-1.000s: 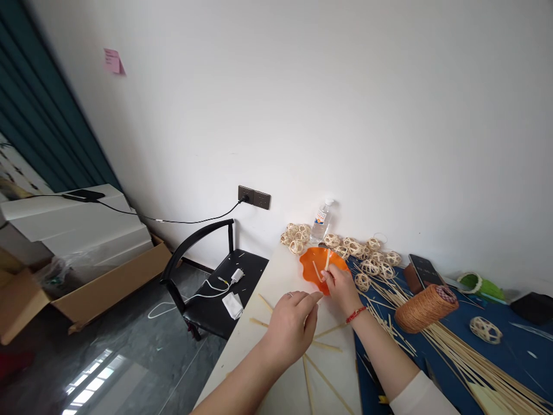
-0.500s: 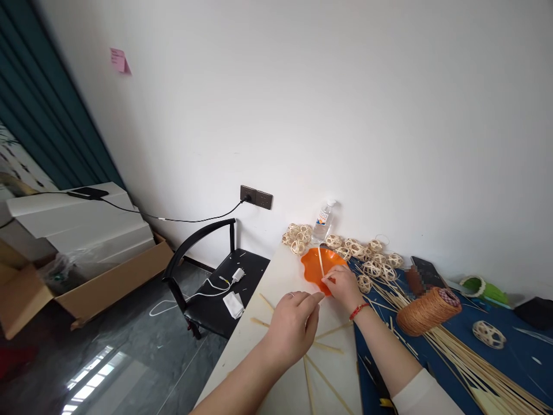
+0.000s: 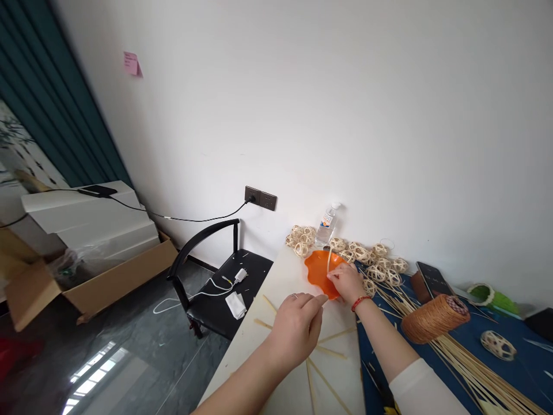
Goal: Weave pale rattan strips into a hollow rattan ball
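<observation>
Over an orange wavy-edged dish [image 3: 315, 268], my right hand [image 3: 348, 280] pinches a pale thin bamboo strip [image 3: 330, 259] that points up and away. My left hand [image 3: 297, 324] is just nearer to me, its fingers curled and thumb and forefinger drawn together by the dish's near edge. Whatever it may be holding is hidden or too small to name. Flat bamboo strips [image 3: 329, 384] fan out from under my left hand across the white tabletop [image 3: 248, 377].
Woven bamboo balls [image 3: 375, 259] line the wall beside a water bottle [image 3: 327, 223]. To the right, on blue cloth, lie a spool of brown cord [image 3: 434, 320], a bundle of strips [image 3: 470, 366], a phone [image 3: 434, 280] and one woven ball [image 3: 498, 344]. A black chair [image 3: 220, 288] stands left.
The view has shifted slightly, so everything sits a little further right. The strip in my right hand now bends and stands more upright. My left hand keeps about the same pose.
</observation>
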Tool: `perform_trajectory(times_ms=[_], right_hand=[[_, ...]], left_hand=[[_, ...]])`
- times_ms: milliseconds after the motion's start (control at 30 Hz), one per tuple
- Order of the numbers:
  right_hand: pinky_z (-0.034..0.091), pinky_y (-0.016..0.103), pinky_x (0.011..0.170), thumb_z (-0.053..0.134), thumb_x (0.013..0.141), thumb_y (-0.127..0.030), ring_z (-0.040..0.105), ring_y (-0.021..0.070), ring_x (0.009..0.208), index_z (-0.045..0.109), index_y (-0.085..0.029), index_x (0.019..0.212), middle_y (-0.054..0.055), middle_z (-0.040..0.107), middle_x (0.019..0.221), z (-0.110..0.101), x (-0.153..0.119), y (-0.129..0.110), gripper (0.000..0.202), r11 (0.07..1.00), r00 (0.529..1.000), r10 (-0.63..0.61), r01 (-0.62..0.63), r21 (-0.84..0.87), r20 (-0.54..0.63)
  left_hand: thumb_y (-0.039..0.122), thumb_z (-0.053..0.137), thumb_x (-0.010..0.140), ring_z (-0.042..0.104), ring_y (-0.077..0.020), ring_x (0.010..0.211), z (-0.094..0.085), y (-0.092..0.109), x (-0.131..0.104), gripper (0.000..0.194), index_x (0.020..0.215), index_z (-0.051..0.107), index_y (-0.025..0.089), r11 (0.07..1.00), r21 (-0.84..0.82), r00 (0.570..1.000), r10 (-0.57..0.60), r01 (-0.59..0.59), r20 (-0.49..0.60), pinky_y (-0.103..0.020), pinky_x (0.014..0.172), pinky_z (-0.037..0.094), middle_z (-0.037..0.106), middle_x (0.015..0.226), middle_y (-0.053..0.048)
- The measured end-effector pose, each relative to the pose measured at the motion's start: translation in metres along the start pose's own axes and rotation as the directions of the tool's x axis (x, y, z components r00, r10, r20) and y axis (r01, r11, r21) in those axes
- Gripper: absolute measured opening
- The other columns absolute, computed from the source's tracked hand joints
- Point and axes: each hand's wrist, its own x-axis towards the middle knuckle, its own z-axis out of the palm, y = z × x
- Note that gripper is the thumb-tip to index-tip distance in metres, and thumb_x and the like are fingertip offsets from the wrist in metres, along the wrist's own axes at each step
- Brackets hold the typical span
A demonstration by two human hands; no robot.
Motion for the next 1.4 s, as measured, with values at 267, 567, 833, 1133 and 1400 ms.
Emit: perform_trajectory(times_ms=[267, 567, 833, 1133, 1400], right_hand=[[0.055, 0.045, 0.094, 0.06, 0.098, -0.037, 0.064, 0.0227, 0.11, 0.062, -0.02, 0.123, 0.009, 0.063, 0.129, -0.001, -0.009, -0.005, 0.031, 1.0, 0.999, -0.018, 0.017, 0.026, 0.04], [0.056, 0.045, 0.092, 0.061, 0.098, -0.037, 0.065, 0.0224, 0.108, 0.061, -0.019, 0.125, 0.009, 0.063, 0.128, -0.006, -0.025, -0.005, 0.032, 0.978, 0.998, -0.046, 0.035, 0.206, 0.047], [0.058, 0.04, 0.086, 0.06, 0.098, -0.038, 0.067, 0.0198, 0.099, 0.063, -0.018, 0.12, 0.007, 0.066, 0.119, -0.008, -0.023, 0.01, 0.029, 0.83, 0.999, 0.025, -0.04, 0.556, 0.034], [0.059, 0.032, 0.07, 0.049, 0.102, -0.046, 0.068, 0.0133, 0.07, 0.065, -0.015, 0.102, 0.001, 0.069, 0.083, -0.002, -0.02, 0.016, 0.036, 0.63, 0.994, 0.108, -0.082, 0.772, 0.018], [0.059, 0.034, 0.074, 0.06, 0.098, -0.04, 0.068, 0.0159, 0.084, 0.064, -0.016, 0.114, 0.005, 0.069, 0.105, 0.006, -0.022, 0.016, 0.029, 0.655, 0.988, 0.152, -0.129, 0.744, 0.037]], left_hand=[[0.013, 0.045, 0.096, 0.072, -0.0218, 0.077, 0.0, 0.0, 0.0, 0.029, 0.119, 0.061, 0.021, 1.0, 0.005, 1.0, 0.002, -0.002, 0.01, -0.036, 0.069, 0.056, 0.075, 0.087, -0.007], [0.013, 0.045, 0.097, 0.072, -0.022, 0.079, 0.0, 0.001, 0.0, 0.029, 0.12, 0.06, 0.021, 1.0, -0.021, 1.0, -0.002, 0.002, 0.014, -0.036, 0.07, 0.055, 0.075, 0.089, -0.006], [0.012, 0.045, 0.097, 0.072, -0.0217, 0.08, 0.0, 0.001, 0.0, 0.03, 0.122, 0.06, 0.021, 0.999, -0.032, 1.0, 0.002, -0.001, 0.008, -0.035, 0.071, 0.054, 0.076, 0.09, -0.006], [0.013, 0.045, 0.097, 0.072, -0.0224, 0.081, 0.0, 0.0, -0.001, 0.03, 0.122, 0.059, 0.022, 1.0, -0.027, 1.0, -0.009, 0.01, 0.023, -0.036, 0.07, 0.053, 0.075, 0.091, -0.006], [0.013, 0.045, 0.097, 0.072, -0.0225, 0.08, 0.0, 0.001, -0.001, 0.029, 0.121, 0.059, 0.022, 1.0, -0.023, 1.0, -0.012, 0.013, 0.025, -0.036, 0.071, 0.053, 0.075, 0.09, -0.006]])
